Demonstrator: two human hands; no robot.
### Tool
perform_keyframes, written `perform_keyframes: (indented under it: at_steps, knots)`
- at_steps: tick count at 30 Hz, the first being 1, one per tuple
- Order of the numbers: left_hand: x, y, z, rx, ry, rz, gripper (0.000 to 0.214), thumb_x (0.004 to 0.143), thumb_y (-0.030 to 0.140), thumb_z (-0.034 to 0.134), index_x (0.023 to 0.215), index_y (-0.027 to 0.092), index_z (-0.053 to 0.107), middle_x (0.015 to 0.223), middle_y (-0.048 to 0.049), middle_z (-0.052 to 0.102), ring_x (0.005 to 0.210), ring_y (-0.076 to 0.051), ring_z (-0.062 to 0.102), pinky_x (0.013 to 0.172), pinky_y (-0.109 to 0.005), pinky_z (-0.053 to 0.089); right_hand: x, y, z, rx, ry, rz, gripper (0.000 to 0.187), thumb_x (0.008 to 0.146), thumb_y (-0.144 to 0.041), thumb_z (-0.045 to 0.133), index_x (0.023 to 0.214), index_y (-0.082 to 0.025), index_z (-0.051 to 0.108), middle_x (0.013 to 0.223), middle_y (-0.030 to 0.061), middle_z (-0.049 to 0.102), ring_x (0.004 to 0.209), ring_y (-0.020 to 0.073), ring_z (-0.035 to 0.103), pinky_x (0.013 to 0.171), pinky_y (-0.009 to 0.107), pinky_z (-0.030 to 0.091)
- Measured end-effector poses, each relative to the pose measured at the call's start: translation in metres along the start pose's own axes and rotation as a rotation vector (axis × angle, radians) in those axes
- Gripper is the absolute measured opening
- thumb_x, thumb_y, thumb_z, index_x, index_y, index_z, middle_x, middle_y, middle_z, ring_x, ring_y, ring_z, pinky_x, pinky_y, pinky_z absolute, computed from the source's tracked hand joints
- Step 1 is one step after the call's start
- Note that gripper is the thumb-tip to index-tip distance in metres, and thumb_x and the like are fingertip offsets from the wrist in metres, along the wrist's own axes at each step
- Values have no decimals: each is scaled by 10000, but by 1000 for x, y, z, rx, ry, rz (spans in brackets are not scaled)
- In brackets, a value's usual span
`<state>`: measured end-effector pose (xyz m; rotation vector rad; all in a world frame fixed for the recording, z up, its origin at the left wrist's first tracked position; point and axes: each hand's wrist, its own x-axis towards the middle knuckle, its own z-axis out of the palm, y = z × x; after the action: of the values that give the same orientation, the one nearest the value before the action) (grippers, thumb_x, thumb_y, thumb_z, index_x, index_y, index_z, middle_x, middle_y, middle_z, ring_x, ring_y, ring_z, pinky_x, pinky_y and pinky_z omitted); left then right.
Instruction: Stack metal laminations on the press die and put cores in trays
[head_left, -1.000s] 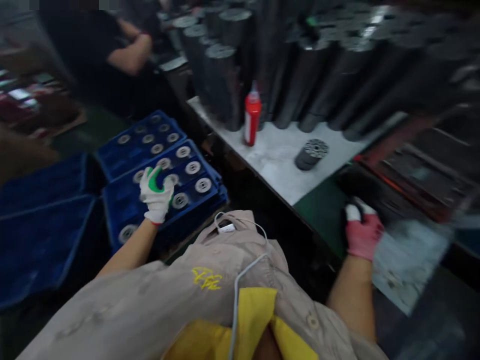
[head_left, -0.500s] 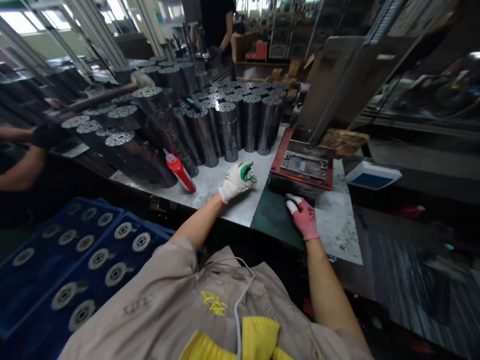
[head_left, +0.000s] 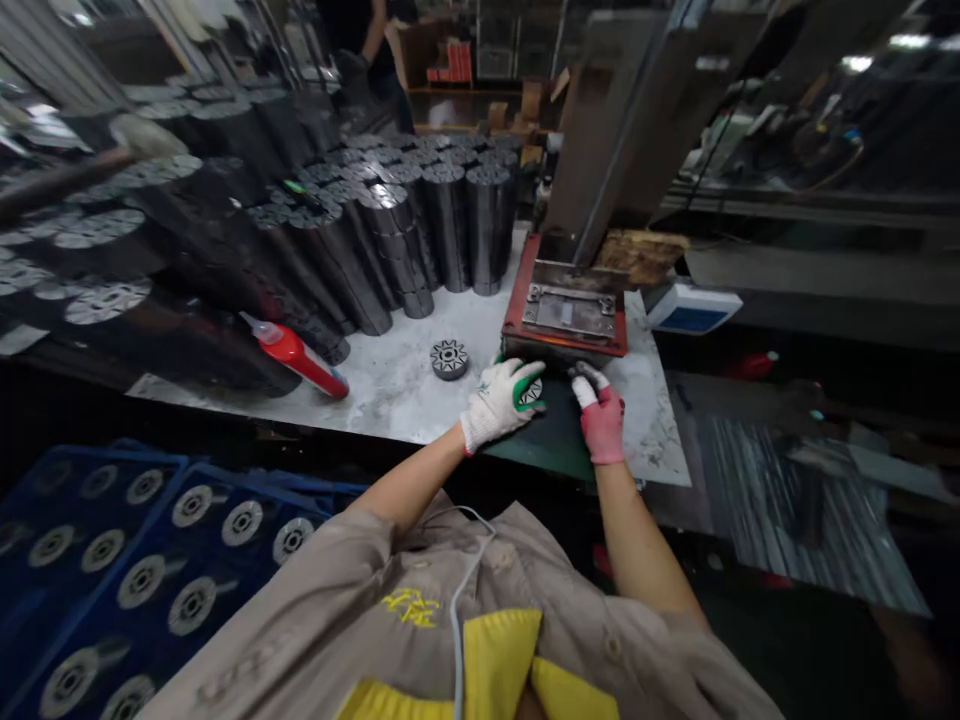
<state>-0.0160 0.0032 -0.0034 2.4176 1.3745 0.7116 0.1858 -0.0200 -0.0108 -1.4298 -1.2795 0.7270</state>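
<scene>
White bench (head_left: pixel 397 415) holds metal stacks (head_left: pixel 448 225), red bottle (head_left: pixel 296 362).

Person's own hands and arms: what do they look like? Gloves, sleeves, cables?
The left hand wears a white knit glove with green coating and a red-edged cuff; the right hand wears a pink glove with white fingertips. The beige work shirt has short sleeves over bare forearms, yellow chest embroidery, and a thin white cable down its front.
</scene>
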Motion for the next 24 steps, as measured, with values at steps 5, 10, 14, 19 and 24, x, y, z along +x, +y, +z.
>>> perform_keyframes:
  at_steps: [5, 10, 14, 19, 24]
  knots:
    - [-5, -5, 4, -10, 135, 3, 806, 886, 705, 765, 1514, 218, 628, 1375, -162, 638, 1320, -364, 595, 1311, -590, 298, 3, -42, -33, -242, 67, -230, 469, 994, -542, 597, 1312, -226, 734, 1307, 125, 768, 1243, 294, 710, 1170, 508, 534]
    - [-7, -4, 4, -56, 160, -82, 886, 835, 806, 745, 1510, 244, 632, 1392, -167, 606, 1269, -364, 593, 1132, -502, 485, 57, -89, -37, -765, -52, -508, 616, 991, -640, 610, 1383, -171, 692, 1326, 179, 691, 1347, 399, 596, 1190, 641, 438]
    - [-6, -5, 7, -63, 124, -67, 906, 864, 825, 701, 1537, 225, 603, 1369, -175, 618, 1250, -361, 597, 1131, -498, 477, 102, -96, -13, -861, -217, -535, 671, 969, -751, 586, 1142, -120, 734, 1253, 173, 666, 1360, 440, 537, 1159, 692, 406]
    - [-4, -14, 13, -94, 107, 21, 910, 929, 837, 598, 1553, 175, 575, 1401, -199, 605, 1306, -380, 573, 1205, -543, 416, 113, -102, -4, -943, -280, -489, 605, 952, -741, 627, 917, -144, 714, 1248, 187, 651, 1366, 468, 526, 1156, 701, 422]
    - [-4, -18, 16, -93, 122, 36, 866, 927, 830, 604, 1550, 230, 573, 1425, -159, 618, 1334, -370, 569, 1220, -525, 414, 82, -127, -17, -942, -318, -434, 657, 1076, -692, 406, 1093, -141, 764, 1197, 161, 732, 1287, 336, 621, 1130, 571, 459]
